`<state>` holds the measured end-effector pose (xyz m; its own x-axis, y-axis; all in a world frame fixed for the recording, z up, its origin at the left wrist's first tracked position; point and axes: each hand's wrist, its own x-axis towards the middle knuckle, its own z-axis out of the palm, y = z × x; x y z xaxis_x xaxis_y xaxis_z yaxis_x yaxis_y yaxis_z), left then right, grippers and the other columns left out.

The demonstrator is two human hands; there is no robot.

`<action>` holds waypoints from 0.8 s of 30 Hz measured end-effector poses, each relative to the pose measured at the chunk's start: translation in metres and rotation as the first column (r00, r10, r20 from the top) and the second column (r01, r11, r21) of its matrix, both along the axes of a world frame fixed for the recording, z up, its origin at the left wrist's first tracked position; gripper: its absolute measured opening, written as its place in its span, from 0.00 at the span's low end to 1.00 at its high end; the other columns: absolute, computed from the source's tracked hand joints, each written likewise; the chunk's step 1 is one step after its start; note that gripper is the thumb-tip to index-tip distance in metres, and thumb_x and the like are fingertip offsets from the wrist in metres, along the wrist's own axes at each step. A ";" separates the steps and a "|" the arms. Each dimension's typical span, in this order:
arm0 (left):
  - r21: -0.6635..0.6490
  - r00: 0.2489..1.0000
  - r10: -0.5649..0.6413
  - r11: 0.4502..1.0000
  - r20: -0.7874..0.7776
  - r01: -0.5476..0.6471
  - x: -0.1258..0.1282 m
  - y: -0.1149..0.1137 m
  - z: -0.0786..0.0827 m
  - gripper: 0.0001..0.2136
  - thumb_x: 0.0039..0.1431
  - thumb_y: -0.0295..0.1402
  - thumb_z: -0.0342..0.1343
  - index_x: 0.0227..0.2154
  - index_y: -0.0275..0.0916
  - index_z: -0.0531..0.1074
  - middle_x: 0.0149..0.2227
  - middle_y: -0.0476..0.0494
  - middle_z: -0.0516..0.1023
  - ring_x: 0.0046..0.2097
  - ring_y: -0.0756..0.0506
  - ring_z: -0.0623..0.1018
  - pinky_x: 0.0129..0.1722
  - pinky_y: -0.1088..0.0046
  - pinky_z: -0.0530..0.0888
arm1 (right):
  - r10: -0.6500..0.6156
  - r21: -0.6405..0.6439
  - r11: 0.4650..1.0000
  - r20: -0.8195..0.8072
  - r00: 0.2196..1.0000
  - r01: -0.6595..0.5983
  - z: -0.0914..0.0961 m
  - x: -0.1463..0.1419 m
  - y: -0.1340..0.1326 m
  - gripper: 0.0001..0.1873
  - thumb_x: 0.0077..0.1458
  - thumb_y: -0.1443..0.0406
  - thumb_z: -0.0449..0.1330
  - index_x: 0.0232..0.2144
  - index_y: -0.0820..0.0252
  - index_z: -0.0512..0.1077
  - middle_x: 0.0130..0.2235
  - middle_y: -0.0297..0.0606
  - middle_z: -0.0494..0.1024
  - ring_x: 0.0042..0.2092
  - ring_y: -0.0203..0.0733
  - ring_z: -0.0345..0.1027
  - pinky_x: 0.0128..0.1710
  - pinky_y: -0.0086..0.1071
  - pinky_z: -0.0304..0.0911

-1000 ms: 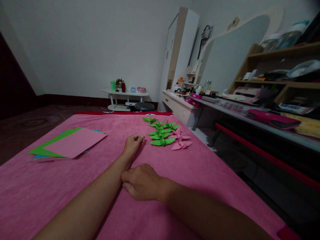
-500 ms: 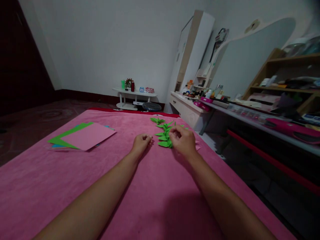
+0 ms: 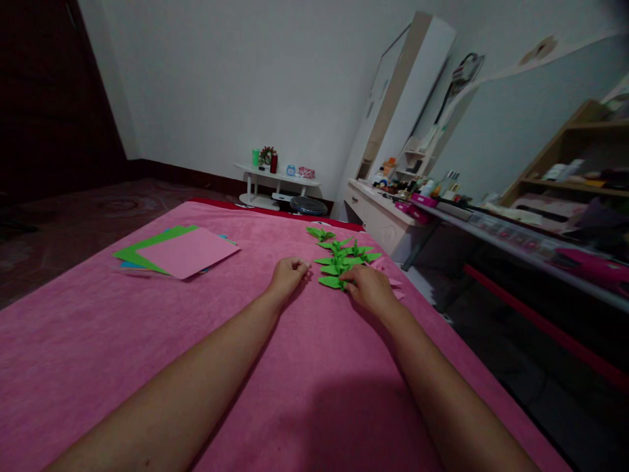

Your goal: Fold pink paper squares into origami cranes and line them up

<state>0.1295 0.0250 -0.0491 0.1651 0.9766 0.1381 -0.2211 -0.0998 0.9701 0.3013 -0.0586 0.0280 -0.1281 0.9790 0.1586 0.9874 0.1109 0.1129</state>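
My left hand (image 3: 289, 273) rests on the pink cloth (image 3: 295, 380) as a loose fist with nothing visible in it. Just to its right, my right hand (image 3: 368, 288) lies knuckles up, its fingertips pinched on the nearest green folded paper piece (image 3: 330, 282). Several more green folded paper pieces (image 3: 346, 252) lie in a row beyond it. Pink folded pieces (image 3: 390, 278) sit to the right, partly hidden by my right hand.
A stack of flat paper sheets (image 3: 179, 252), pink on top of green and blue, lies at the left. A small white table (image 3: 275, 183) stands by the far wall. A long desk (image 3: 491, 223) and shelves (image 3: 574, 177) with clutter run along the right.
My right hand has moved from near my left forearm out to the green folded pieces and settled on the nearest one. The view has shifted rightward. My left hand stayed put.
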 end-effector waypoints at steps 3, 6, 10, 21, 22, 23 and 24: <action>0.006 1.000 -0.002 1.000 -0.001 0.002 0.000 0.002 -0.002 0.12 0.44 0.38 0.58 0.21 0.33 0.70 0.18 0.46 0.72 0.19 0.54 0.68 0.19 0.79 0.61 | 0.018 0.005 1.000 -0.039 0.999 -0.018 0.003 0.001 0.001 0.12 0.52 0.67 0.55 0.38 0.52 0.75 0.41 0.36 0.76 0.45 0.41 0.67 0.41 0.30 0.57; 0.006 1.000 -0.009 1.000 -0.002 0.009 0.002 0.004 -0.006 0.12 0.46 0.38 0.57 0.20 0.33 0.69 0.19 0.45 0.72 0.19 0.54 0.67 0.19 0.79 0.61 | 0.074 0.007 0.997 -0.215 0.974 -0.074 0.016 0.005 0.000 0.13 0.50 0.69 0.55 0.36 0.55 0.76 0.39 0.36 0.78 0.42 0.40 0.68 0.41 0.30 0.58; 0.010 1.000 -0.011 1.000 0.003 0.011 0.002 0.005 -0.007 0.11 0.47 0.38 0.56 0.21 0.33 0.69 0.19 0.45 0.73 0.19 0.53 0.68 0.19 0.79 0.62 | 0.144 -0.003 0.982 -0.638 0.756 -0.189 0.038 0.014 -0.006 0.12 0.48 0.65 0.56 0.34 0.61 0.76 0.32 0.38 0.78 0.32 0.38 0.69 0.34 0.30 0.62; 0.032 1.000 -0.007 0.999 0.005 0.007 0.000 0.000 0.002 0.11 0.45 0.37 0.56 0.19 0.33 0.69 0.17 0.46 0.71 0.18 0.53 0.67 0.19 0.79 0.61 | 0.173 0.162 0.937 -0.985 0.007 -0.308 0.041 0.010 -0.018 0.09 0.36 0.64 0.65 0.25 0.61 0.74 0.29 0.37 0.74 0.25 0.34 0.65 0.25 0.28 0.62; 0.032 1.000 -0.009 0.999 0.005 0.008 0.000 0.000 0.001 0.11 0.45 0.37 0.56 0.19 0.33 0.69 0.17 0.46 0.71 0.18 0.53 0.67 0.19 0.79 0.61 | 0.177 0.174 0.926 -0.984 -0.023 -0.336 0.040 0.009 -0.018 0.09 0.36 0.65 0.66 0.25 0.60 0.74 0.29 0.36 0.74 0.26 0.35 0.66 0.26 0.28 0.62; 0.032 1.000 -0.011 0.999 0.005 0.011 0.001 0.001 0.001 0.11 0.46 0.37 0.56 0.19 0.33 0.69 0.17 0.46 0.71 0.18 0.53 0.67 0.20 0.79 0.61 | 0.183 0.186 0.913 -0.982 -0.043 -0.362 0.040 0.008 -0.018 0.09 0.35 0.64 0.67 0.24 0.60 0.75 0.28 0.36 0.74 0.26 0.35 0.66 0.27 0.28 0.63; 0.033 1.000 -0.014 0.999 0.005 0.014 0.001 0.001 0.000 0.11 0.46 0.37 0.56 0.19 0.33 0.69 0.17 0.46 0.71 0.19 0.53 0.67 0.20 0.79 0.62 | 0.189 0.196 0.900 -0.980 -0.056 -0.389 0.040 0.008 -0.017 0.09 0.35 0.64 0.68 0.24 0.59 0.75 0.28 0.35 0.74 0.27 0.36 0.66 0.27 0.29 0.63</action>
